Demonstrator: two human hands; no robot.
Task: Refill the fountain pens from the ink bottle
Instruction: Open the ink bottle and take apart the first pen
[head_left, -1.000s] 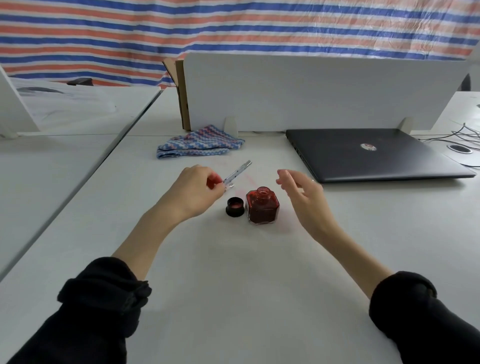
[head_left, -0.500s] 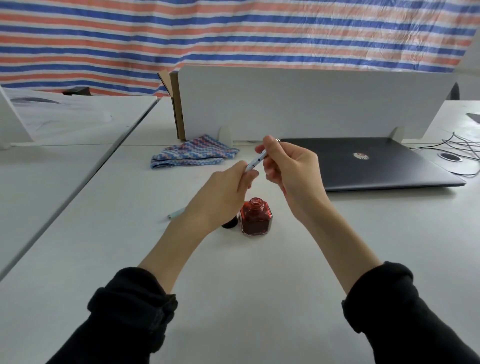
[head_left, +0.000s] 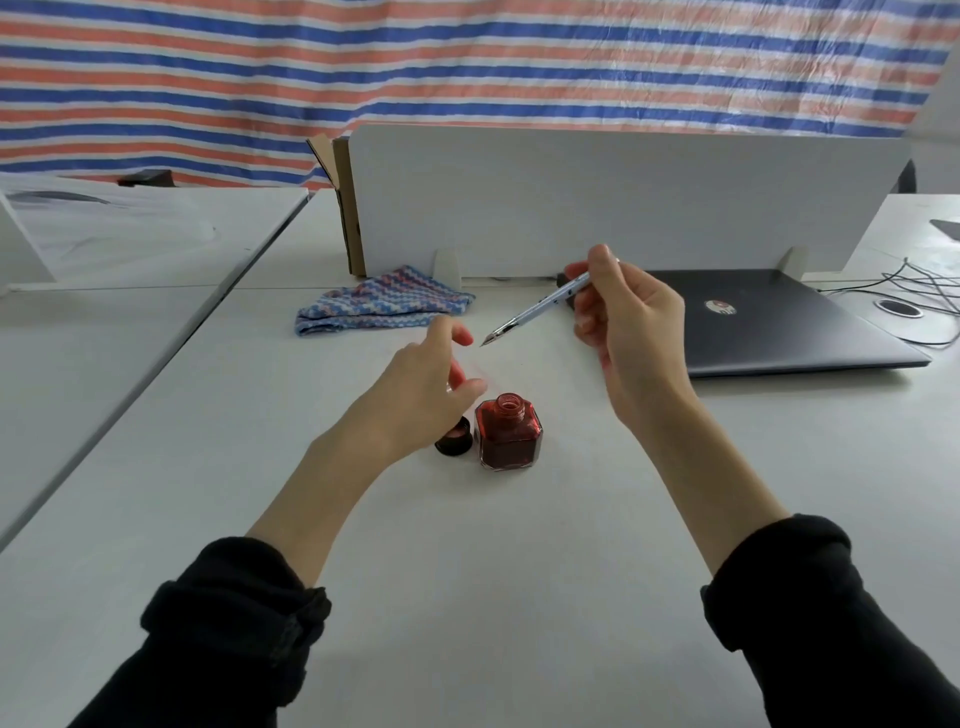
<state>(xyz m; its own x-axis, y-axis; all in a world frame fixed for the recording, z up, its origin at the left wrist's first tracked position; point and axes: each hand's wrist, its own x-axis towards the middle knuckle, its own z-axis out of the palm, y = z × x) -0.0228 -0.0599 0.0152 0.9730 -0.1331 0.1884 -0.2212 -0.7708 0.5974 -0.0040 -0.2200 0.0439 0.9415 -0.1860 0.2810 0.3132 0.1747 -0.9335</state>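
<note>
step in hand, by judgement: pen uncapped and readied, nib not yet dipped. fountain pen pinched near its back end by the right hand, right of centre in the frame, fingers curled round the slim pale barrel, metal nib slanting down-left and hanging in the air above and behind the ink bottle. left hand just left of the bottle, fingers loosely curled; something clear and reddish seems to sit between thumb and fingers, too blurred to tell whether a cap or a pen part is held.

ink bottle at centre of the frame: faceted clear glass, squat, filled with dark red ink, threaded neck open. black round lid lying beside it on the left, partly hidden by the left hand.

next move probably calls for lowering the nib straight into the narrow neck, with the bottle steadied against tipping; smooth glass on a smooth white table likely slides easily.

upper centre: soft woven cloth, blue-and-pink zigzag, crumpled. right: closed matte dark laptop.
</note>
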